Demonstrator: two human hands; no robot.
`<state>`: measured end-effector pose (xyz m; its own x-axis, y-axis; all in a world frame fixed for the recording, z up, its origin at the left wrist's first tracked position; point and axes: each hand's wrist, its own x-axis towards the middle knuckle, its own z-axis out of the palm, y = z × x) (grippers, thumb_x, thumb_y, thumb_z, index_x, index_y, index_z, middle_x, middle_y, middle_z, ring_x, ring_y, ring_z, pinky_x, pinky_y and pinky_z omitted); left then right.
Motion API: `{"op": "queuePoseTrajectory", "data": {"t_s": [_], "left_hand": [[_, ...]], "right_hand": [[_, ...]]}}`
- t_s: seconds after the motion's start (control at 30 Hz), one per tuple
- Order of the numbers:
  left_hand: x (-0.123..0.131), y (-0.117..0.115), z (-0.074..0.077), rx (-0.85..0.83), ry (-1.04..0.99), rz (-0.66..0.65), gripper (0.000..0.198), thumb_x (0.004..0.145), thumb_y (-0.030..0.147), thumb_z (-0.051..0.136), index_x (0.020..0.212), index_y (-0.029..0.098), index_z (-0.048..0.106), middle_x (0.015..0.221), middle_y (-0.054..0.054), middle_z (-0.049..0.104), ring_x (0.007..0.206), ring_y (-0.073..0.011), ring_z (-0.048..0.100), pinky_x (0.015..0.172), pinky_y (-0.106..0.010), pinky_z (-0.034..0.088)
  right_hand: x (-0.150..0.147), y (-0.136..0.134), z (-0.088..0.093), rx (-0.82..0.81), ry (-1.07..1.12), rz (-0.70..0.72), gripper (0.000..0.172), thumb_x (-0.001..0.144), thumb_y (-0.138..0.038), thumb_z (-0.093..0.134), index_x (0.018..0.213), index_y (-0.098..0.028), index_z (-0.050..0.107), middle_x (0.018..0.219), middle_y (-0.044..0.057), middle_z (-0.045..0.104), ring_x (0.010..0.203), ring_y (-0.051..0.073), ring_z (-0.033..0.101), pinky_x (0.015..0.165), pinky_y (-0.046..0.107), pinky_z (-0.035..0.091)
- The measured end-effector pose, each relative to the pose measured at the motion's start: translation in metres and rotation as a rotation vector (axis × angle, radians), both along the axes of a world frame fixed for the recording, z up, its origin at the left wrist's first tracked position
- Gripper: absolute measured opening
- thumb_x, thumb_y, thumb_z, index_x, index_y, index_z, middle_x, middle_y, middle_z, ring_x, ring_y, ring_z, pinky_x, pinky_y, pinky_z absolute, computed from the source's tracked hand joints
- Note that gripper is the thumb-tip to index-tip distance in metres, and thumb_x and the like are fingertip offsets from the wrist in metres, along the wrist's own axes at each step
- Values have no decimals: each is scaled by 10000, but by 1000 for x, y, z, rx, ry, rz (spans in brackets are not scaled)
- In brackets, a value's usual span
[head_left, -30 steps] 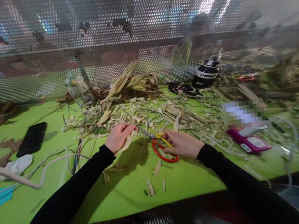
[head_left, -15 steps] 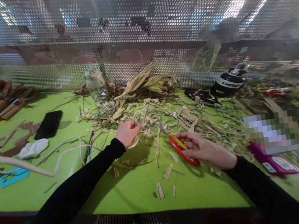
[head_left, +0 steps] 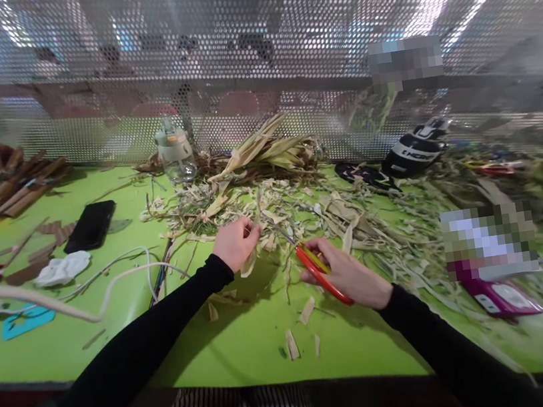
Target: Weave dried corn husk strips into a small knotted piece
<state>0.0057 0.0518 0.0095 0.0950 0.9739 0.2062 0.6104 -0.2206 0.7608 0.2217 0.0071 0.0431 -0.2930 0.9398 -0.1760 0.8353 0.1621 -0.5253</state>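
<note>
My left hand point(head_left: 235, 243) is closed in a pinch on a pale dried leaf strip point(head_left: 250, 261) that hangs down from the fingers. My right hand point(head_left: 349, 272) grips red-handled scissors point(head_left: 317, 271), whose blades point up and left toward the strip. Both hands hover over a bright green table point(head_left: 250, 341), at the near edge of a spread of cut dried leaf scraps point(head_left: 302, 209). A few short cut pieces point(head_left: 291, 345) lie on the table in front of me.
A bundle of whole dried leaves point(head_left: 264, 150) and a small clear jar point(head_left: 175, 153) stand against the perforated metal screen point(head_left: 249, 45). At the left are a black phone point(head_left: 90, 225), white cloth point(head_left: 62, 269), cables point(head_left: 110, 280) and brown sticks point(head_left: 11, 186). A magenta device point(head_left: 499, 296) lies right.
The scissors have come up and left toward the strip, handles drawn closer together. My left hand has lifted slightly with the strip. The view barely shifted since half a second ago.
</note>
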Motion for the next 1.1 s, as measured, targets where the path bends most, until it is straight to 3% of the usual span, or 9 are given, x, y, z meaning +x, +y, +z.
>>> {"op": "queuePoseTrajectory", "data": {"t_s": [0.37, 0.5, 0.6, 0.7, 0.8, 0.9, 1.0, 1.1], "left_hand": [[-2, 0, 3, 38, 52, 40, 265, 844, 394, 464, 663, 201, 473, 540, 14, 512, 506, -139, 451, 545, -250, 263], [1, -4, 4, 35, 78, -36, 255, 839, 387, 470, 672, 197, 496, 554, 7, 518, 510, -144, 454, 536, -252, 259], [3, -5, 3, 26, 61, -109, 247, 826, 378, 490, 656, 199, 500, 494, 32, 456, 480, -135, 410, 528, -253, 240], [0, -1, 2, -31, -73, -137, 237, 793, 361, 534, 625, 196, 507, 445, 56, 387, 453, -117, 342, 518, -253, 219], [-3, 6, -2, -142, -267, -144, 186, 746, 319, 579, 624, 182, 555, 464, 54, 416, 462, -103, 350, 502, -240, 234], [-4, 9, -5, -217, -362, -146, 151, 759, 291, 541, 732, 164, 618, 484, 54, 440, 438, -90, 362, 460, -221, 252], [-3, 8, -3, -276, -450, -143, 229, 803, 304, 471, 844, 148, 634, 487, 62, 416, 381, -70, 317, 405, -207, 237], [-1, 5, 1, -301, -520, -150, 268, 820, 349, 471, 875, 141, 630, 538, 49, 463, 394, -60, 353, 391, -191, 269]], "right_hand": [[2, -2, 4, -8, -22, -29, 528, 731, -618, 573, 998, -171, 488, 945, 104, 607, 722, 208, 579, 653, 372, 488], [1, 0, 1, 42, -5, -11, 531, 716, -612, 600, 1011, -183, 497, 961, 98, 617, 757, 211, 580, 684, 371, 477], [3, 3, -1, 60, 18, 24, 490, 726, -633, 578, 931, -194, 508, 855, 63, 624, 645, 167, 536, 602, 327, 447], [10, 6, 0, 53, 46, 28, 487, 727, -684, 536, 821, -207, 505, 727, 23, 600, 550, 134, 468, 526, 292, 396], [21, 10, -2, 46, 73, 2, 511, 725, -723, 496, 769, -214, 499, 641, 4, 563, 510, 131, 446, 494, 283, 369], [33, 18, -10, 108, 3, -46, 477, 757, -690, 487, 801, -215, 510, 622, 0, 554, 504, 142, 461, 492, 286, 373], [42, 26, -18, 170, -191, -113, 383, 795, -577, 512, 869, -202, 533, 692, 31, 601, 573, 188, 542, 553, 325, 434], [40, 28, -18, 356, -298, -81, 343, 804, -453, 543, 989, -165, 571, 973, 136, 643, 893, 300, 595, 786, 439, 460]]}}
